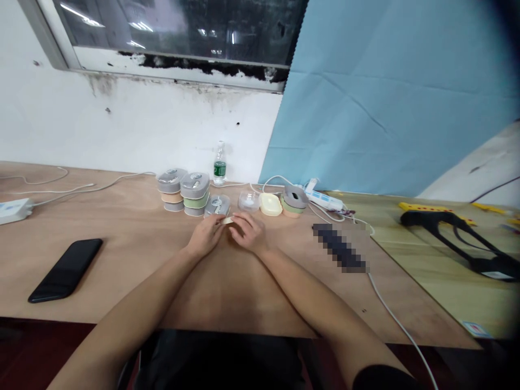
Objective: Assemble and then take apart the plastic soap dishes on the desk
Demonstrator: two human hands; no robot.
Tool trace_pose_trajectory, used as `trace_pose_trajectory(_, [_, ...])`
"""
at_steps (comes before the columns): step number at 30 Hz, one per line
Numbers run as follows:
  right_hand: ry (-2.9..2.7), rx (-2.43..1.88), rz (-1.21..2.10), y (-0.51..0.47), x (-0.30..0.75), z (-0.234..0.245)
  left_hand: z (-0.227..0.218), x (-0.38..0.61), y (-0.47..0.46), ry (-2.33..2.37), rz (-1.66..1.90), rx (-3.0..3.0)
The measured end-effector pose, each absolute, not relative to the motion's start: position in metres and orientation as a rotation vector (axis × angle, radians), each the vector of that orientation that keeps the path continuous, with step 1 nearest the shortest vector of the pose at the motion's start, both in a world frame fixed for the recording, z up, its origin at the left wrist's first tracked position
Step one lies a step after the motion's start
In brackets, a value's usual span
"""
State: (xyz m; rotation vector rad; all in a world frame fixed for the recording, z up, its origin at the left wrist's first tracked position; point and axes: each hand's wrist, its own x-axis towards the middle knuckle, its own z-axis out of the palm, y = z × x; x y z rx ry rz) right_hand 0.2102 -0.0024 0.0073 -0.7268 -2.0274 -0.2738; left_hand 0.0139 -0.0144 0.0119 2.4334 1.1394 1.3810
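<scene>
My left hand (208,234) and my right hand (248,232) meet over the wooden table (162,260), fingers curled together around a small pale object (227,220) that I cannot name. Just beyond them stand several small lidded containers: two grey-lidded stacks (183,193), a single grey one (217,205), a clear one (248,201), a pale yellow one (270,204) and a grey-topped stack (294,200).
A black phone (66,269) lies at the left. A water bottle (220,164) stands by the wall. A white power strip (325,199) and cables run right; another strip (14,210) sits far left. A black frame (459,238) rests on the right board.
</scene>
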Motion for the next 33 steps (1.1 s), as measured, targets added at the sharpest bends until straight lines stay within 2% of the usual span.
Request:
trace_pose_trajectory(4, [-2.012,-0.779,-0.253,0.0,0.216,0.009,0.011,0.015,-0.015,1.167,1.396,2.431])
trace_pose_trajectory(14, [-1.863,-0.84,-0.49,0.014,0.24,0.006,0.02,0.013,-0.016,1.147,1.544,2.483])
trace_pose_trajectory(22, [-1.483,-1.133,-0.356,0.042,0.289,0.005,0.02,-0.001,-0.004,1.299,1.619,2.412])
trace_pose_trajectory(33, [-1.456,-1.372,-0.141,0.064,0.32,-0.009,0.013,-0.028,0.02,1.548,1.796,2.23])
